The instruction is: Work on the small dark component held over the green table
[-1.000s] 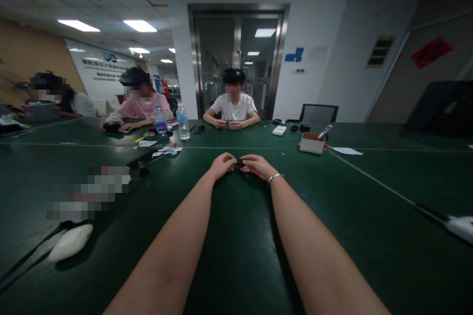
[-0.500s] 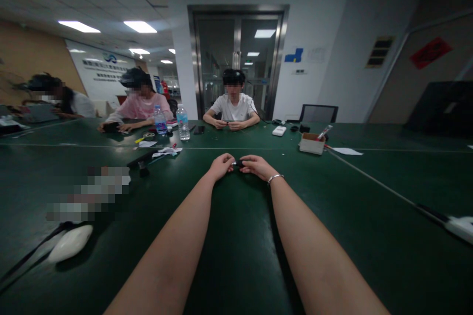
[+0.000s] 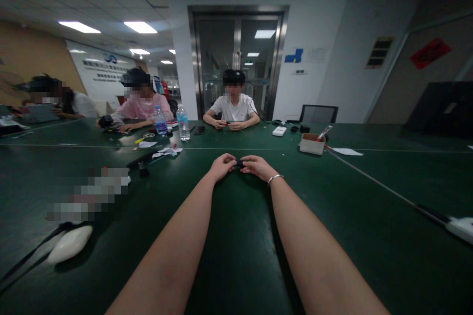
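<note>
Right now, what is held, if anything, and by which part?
A small black item: the right hand pinches its right end; the left hand is at its left end, grip unclear.

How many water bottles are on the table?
2: the left bottle near the pink shirt, the right bottle between it and the flat black object. Others may be hidden.

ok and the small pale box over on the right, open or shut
Open: the small pale rectangular box shows its brownish inside, and a slim white-and-red item sticks up out of its top.
</note>
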`<action>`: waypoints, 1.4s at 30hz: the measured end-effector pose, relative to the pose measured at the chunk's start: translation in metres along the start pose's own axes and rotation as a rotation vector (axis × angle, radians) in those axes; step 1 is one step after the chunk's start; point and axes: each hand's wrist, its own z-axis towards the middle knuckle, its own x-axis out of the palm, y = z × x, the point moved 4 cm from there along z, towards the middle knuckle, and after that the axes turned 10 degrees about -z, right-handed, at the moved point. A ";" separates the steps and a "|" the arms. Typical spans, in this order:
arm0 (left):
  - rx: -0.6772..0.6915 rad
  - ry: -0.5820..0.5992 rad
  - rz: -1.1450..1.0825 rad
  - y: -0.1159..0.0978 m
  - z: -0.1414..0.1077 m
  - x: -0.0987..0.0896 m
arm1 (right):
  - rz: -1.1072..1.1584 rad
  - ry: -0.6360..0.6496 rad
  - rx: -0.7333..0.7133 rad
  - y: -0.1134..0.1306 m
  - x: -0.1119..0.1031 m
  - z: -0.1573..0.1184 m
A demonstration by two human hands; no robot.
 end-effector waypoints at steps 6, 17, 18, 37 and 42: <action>-0.024 0.023 -0.018 0.003 0.002 0.001 | -0.007 0.005 0.005 -0.001 0.001 0.001; -0.046 0.032 0.040 -0.003 -0.002 0.001 | -0.004 -0.002 0.001 0.002 0.002 -0.002; -0.034 0.020 0.039 -0.003 -0.002 0.001 | -0.004 -0.002 0.002 0.002 0.002 -0.002; -0.084 0.001 -0.118 0.001 0.001 0.002 | 0.000 -0.007 -0.002 0.002 0.001 -0.002; -0.051 -0.014 -0.076 0.001 0.001 0.001 | 0.007 -0.002 -0.008 0.000 0.000 0.000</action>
